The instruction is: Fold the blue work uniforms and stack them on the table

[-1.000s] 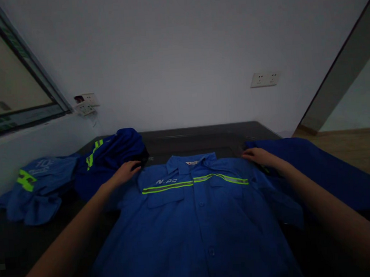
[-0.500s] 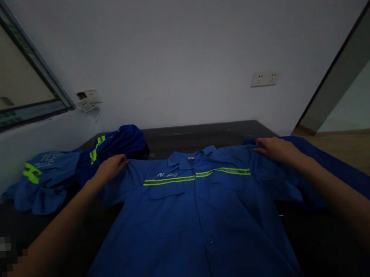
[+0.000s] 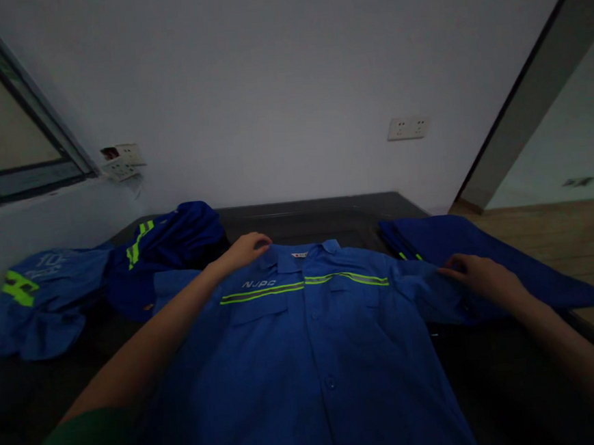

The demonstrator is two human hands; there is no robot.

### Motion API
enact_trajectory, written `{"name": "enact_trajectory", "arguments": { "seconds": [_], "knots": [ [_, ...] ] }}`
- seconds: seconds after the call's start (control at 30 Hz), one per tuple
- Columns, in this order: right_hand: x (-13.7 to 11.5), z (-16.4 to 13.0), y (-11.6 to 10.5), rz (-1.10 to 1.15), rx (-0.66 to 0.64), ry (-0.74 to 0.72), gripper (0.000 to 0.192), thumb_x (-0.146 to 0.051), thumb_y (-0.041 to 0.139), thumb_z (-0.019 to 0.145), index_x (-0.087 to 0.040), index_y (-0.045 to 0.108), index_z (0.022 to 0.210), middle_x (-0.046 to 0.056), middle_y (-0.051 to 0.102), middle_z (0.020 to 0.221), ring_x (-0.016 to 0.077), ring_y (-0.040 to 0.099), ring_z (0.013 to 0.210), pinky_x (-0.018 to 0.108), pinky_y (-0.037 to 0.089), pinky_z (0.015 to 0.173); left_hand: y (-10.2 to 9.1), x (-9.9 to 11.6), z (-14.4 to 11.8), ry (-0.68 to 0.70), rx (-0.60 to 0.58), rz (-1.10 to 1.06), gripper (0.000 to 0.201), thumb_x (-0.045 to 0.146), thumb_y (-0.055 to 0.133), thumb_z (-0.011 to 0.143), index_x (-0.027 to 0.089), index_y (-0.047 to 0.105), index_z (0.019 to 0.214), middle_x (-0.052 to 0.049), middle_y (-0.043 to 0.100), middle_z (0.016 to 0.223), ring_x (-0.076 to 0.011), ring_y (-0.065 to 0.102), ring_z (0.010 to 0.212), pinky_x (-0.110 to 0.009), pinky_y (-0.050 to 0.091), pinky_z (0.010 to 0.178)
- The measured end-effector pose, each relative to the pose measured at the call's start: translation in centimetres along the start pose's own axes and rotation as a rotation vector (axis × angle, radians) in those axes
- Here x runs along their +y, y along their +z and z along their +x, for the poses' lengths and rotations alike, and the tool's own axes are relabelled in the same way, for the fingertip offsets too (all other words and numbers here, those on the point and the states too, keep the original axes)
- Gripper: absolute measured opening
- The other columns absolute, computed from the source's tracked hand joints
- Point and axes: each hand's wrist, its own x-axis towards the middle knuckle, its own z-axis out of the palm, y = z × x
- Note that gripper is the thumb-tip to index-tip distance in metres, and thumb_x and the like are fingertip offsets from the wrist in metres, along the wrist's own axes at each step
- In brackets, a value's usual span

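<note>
Reaching my left hand flat onto the shirt collar, fingers loosely apart; right hand pinches the sleeve edge.

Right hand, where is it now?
In the head view, the right hand rests on the spread shirt's right sleeve, beside the dark blue garment.

Crumpled blue garments at left; wall sockets behind.

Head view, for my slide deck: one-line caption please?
Left hand at collar, right hand on sleeve of a blue button-up work shirt with yellow reflective stripes spread on a dark table.
</note>
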Motion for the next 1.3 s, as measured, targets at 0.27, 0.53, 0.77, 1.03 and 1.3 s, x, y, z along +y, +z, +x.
{"name": "enact_trajectory", "arguments": {
  "seconds": [0.27, 0.53, 0.77, 1.03, 1.3],
  "knots": [
    [-0.7, -6.7, -0.6, -0.037, -0.083, 0.279, 0.047, -0.062, 0.045, 0.087, -0.022, 0.068, 0.078, 0.012, 0.070, 0.079, 0.0287, 0.068, 0.076, 0.034, 0.044, 0.060, 9.4, 10.3, 14.2, -0.163, -0.124, -0.032, 0.035, 0.036, 0.050, 0.089, 0.012, 0.072, 0.100, -0.016, 0.071, 0.106, -0.0265, 0.066, 0.102, -0.028, 0.049, 0.083],
    [-2.6, -6.3, 2.2, -0.079, 0.062, 0.187, 0.040, -0.057, 0.052, 0.086, -0.019, 0.063, 0.078, 0.010, 0.070, 0.087, 0.0260, 0.065, 0.086, 0.033, 0.040, 0.069, 13.0, 10.9, 17.2, -0.193, -0.258, -0.058, 0.037, 0.042, 0.054, 0.083, 0.014, 0.073, 0.068, -0.010, 0.072, 0.071, -0.0229, 0.068, 0.079, -0.022, 0.046, 0.067],
    [-2.2, -5.5, 3.6, 0.138, 0.162, 0.142, 0.016, -0.035, 0.056, 0.081, -0.020, 0.062, 0.078, 0.005, 0.069, 0.081, 0.0218, 0.064, 0.080, 0.030, 0.038, 0.066, 13.2, 9.9, 15.7, -0.119, -0.262, -0.142, 0.020, 0.027, 0.058, 0.081, 0.016, 0.074, 0.085, -0.001, 0.072, 0.079, -0.0146, 0.064, 0.074, -0.019, 0.045, 0.066],
    [0.8, -5.7, -0.6, 0.632, 0.393, 0.209, 0.033, -0.052, 0.063, 0.068, -0.019, 0.062, 0.070, 0.003, 0.064, 0.057, 0.0194, 0.061, 0.054, 0.029, 0.044, 0.053, 14.0, 9.4, 15.2, -0.214, -0.111, -0.079, 0.022, 0.024, 0.057, 0.085, 0.019, 0.070, 0.102, -0.008, 0.071, 0.106, -0.0199, 0.065, 0.098, -0.024, 0.047, 0.084],
    [1.0, -5.5, 0.8, 1.073, 0.272, 0.347, 0.044, -0.052, 0.066, 0.066, -0.021, 0.057, 0.095, -0.002, 0.059, 0.057, 0.0182, 0.058, 0.052, 0.029, 0.049, 0.048, 14.3, 9.6, 15.0, -0.341, -0.027, -0.078, 0.024, 0.031, 0.051, 0.090, 0.024, 0.066, 0.108, -0.009, 0.068, 0.116, -0.0230, 0.063, 0.107, -0.030, 0.047, 0.087]
  ]
}}
